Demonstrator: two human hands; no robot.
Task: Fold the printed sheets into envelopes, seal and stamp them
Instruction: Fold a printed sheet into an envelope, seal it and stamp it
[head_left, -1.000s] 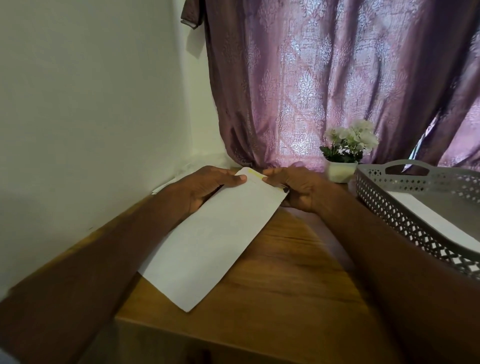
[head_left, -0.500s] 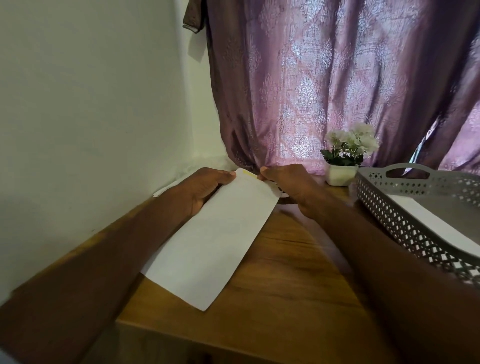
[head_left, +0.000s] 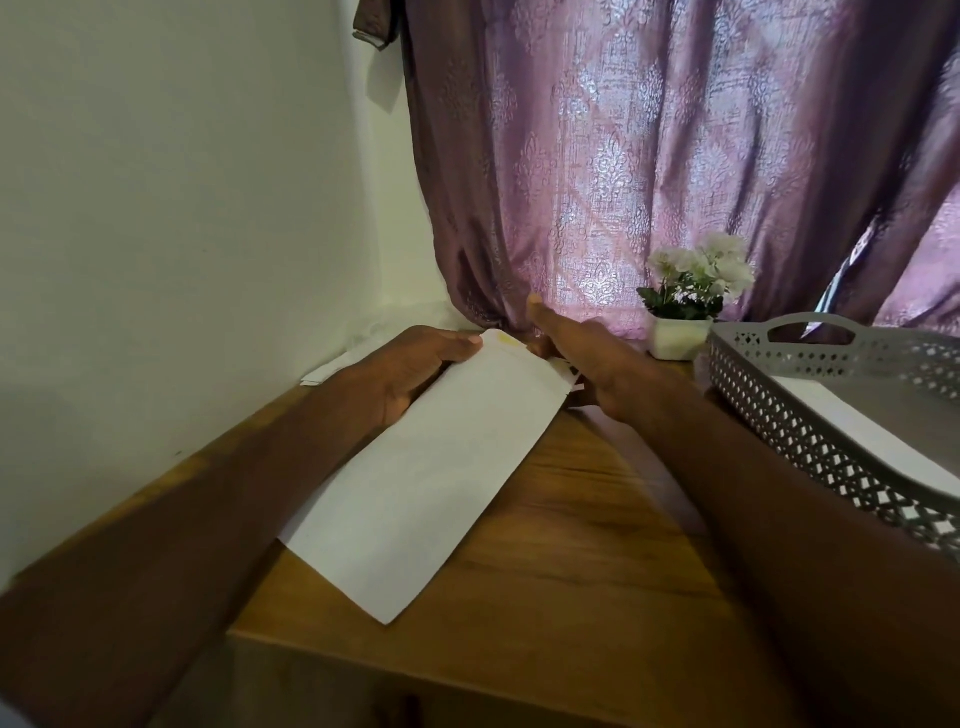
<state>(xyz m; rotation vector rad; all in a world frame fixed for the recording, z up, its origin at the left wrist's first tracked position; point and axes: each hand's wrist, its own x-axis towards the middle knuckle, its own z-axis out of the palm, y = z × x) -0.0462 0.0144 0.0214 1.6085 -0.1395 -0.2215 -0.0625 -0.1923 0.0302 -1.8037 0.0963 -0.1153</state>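
A long white envelope (head_left: 426, 467) lies slanted on the wooden table (head_left: 571, 561), its far end showing a small yellow patch. My left hand (head_left: 410, 369) rests on the envelope's far left edge, thumb lying along the paper. My right hand (head_left: 587, 358) is at the envelope's far right corner with one finger raised toward the curtain; its lower fingers sit by small pieces of paper beneath it, and what they hold is hidden.
A grey perforated tray (head_left: 810, 415) with white sheets (head_left: 857, 421) inside stands at the right. A small white pot of flowers (head_left: 685, 306) sits by the purple curtain (head_left: 649, 156). More white paper (head_left: 337, 364) lies against the left wall.
My right hand has opened up from the envelope's far end, and one finger now points up toward the curtain. The left hand and the envelope have hardly moved.
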